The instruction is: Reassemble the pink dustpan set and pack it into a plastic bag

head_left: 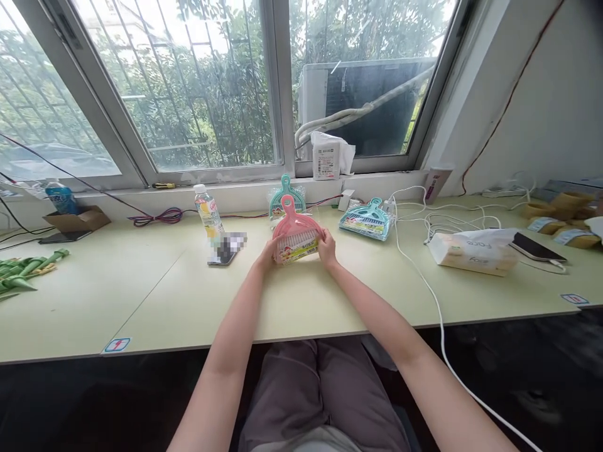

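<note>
Between my hands is a pink dustpan and brush set [298, 241] in clear wrapping, held upright just above the table with its handle pointing to the window. My left hand [267, 252] grips its left edge and my right hand [326, 247] grips its right edge. A yellow printed label runs across the front, below the pale bristles. Right behind it a green dustpan set [285, 186] leans against the wall, partly hidden by the pink one. Another dustpan set, blue-green and wrapped [365, 220], lies on the table to the right.
A drink bottle [208, 213] and a phone [223, 253] are left of my hands. On the right lie a tissue pack [475, 252], a dark phone [537, 247] and a white cable [424, 276] running over the table edge. Green woven leaves [28, 271] lie far left.
</note>
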Available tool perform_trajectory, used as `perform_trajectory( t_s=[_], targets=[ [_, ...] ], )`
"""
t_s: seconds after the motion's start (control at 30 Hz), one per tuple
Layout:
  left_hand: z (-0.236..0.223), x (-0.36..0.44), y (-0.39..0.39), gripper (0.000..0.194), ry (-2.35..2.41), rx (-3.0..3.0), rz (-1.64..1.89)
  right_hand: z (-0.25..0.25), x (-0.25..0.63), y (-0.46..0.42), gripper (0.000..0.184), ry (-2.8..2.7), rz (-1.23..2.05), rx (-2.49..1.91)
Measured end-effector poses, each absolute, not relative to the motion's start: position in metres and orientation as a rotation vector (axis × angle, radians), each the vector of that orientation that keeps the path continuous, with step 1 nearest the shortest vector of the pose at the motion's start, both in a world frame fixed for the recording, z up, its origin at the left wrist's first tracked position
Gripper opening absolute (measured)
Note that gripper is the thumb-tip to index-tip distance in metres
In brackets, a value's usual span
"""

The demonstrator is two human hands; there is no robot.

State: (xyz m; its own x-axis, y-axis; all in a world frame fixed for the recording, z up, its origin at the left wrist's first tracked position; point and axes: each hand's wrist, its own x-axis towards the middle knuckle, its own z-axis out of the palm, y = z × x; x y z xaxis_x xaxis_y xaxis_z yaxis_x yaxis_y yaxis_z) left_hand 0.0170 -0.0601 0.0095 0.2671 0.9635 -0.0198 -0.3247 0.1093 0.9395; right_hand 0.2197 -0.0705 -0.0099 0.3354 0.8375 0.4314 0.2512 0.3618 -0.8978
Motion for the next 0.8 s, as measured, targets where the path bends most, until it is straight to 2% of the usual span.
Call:
perform_trajectory(
  t_s=[0.2,0.33,0.47,0.63,0.8],
  targets=[
    [0.018,0.021,-0.069,0.044,0.835,1.087,1.071,0.001,0.226,-0.072,0.029,-1.119,0.508,-1.207],
    [0.038,0.022,-0.079,0.042,0.73,1.159,1.095,0.018,0.228,-0.085,0.039,-1.079,0.374,-1.152],
    [0.052,0.033,-0.09,0.037,0.693,1.163,1.141,0.031,0.231,-0.093,0.04,-1.063,0.257,-1.119],
    [0.042,0.039,-0.081,0.034,0.854,1.048,1.18,0.016,0.231,-0.087,0.032,-1.236,0.217,-1.224],
    [0.027,0.023,-0.069,0.039,0.839,0.901,1.266,0.004,0.218,-0.09,0.038,-1.49,-0.015,-1.272]
  ],
)
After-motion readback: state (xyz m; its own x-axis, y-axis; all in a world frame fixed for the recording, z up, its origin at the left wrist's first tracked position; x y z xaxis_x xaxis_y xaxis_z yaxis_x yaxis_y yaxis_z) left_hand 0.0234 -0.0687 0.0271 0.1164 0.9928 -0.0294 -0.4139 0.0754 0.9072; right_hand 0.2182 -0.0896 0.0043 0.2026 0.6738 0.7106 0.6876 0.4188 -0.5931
